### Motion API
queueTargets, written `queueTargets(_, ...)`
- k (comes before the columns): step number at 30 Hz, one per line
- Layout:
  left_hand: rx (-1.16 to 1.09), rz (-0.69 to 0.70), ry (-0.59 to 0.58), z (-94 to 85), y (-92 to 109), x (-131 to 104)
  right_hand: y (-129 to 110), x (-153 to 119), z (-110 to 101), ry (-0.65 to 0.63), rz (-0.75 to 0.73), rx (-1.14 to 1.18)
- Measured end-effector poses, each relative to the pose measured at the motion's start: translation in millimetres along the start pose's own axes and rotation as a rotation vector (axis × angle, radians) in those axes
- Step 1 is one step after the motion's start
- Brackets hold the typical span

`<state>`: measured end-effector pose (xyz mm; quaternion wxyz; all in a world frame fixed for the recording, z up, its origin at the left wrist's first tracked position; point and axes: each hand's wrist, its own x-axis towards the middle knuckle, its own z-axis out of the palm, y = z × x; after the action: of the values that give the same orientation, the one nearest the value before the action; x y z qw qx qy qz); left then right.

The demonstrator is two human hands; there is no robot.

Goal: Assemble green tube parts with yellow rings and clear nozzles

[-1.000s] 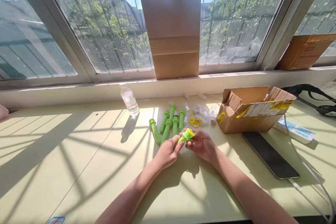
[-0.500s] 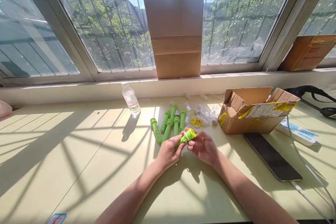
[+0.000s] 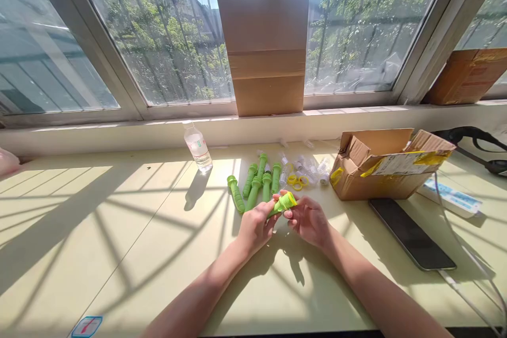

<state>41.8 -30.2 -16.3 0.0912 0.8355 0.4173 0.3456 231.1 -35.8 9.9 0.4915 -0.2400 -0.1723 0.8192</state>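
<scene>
My left hand (image 3: 255,227) is closed around the lower part of a green torch-shaped plastic tube (image 3: 282,204), tilted with its wide end up and to the right. A yellow ring (image 3: 291,199) sits at that wide end. The curled fingers of my right hand (image 3: 309,222) are at the ringed end, thumb below it. Just beyond my hands lie several more green torch-shaped tubes (image 3: 255,190), grouped side by side, one (image 3: 236,195) slightly apart on the left. Loose yellow rings (image 3: 297,182) and clear plastic pieces (image 3: 311,168) lie behind and right of them.
An opened cardboard box (image 3: 380,179) stands at the right, with a black phone (image 3: 412,235) on a white cable in front of it. A white power strip (image 3: 451,198) lies beside the box. A water bottle (image 3: 198,148) stands back left. Cardboard (image 3: 269,53) leans against the window.
The view has shifted slightly. Both hands stay together at the green tube, and the tube's wide end has turned a little; my right fingers have moved slightly around the ring.
</scene>
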Motion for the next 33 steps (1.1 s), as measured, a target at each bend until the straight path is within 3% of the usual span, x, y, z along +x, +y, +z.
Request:
queueTargets(7,-0.093,-0.058,-0.039,-7.6,7.6,5.4,-1.9,1.6,3.7,0.007,-0.036,-0.007)
queueTargets(10,-0.272,-0.157,-0.140,-19.7,15.2,11.4,-6.9,1.2,4.0,-0.007,-0.014,-0.027)
queueTargets(16,-0.723,-0.509,-0.433,-31.5,26.4,16.0,-14.7,0.0,2.4,-0.068,0.004,-0.030)
queueTargets(24,-0.714,-0.470,-0.298,-26.7,23.2,15.7,-12.4,-0.1,1.6,-0.030,0.020,0.012)
queueTargets(33,-0.471,-0.374,-0.219,-23.1,18.6,13.3,-8.0,-3.8,1.7,-0.001,-0.015,0.039)
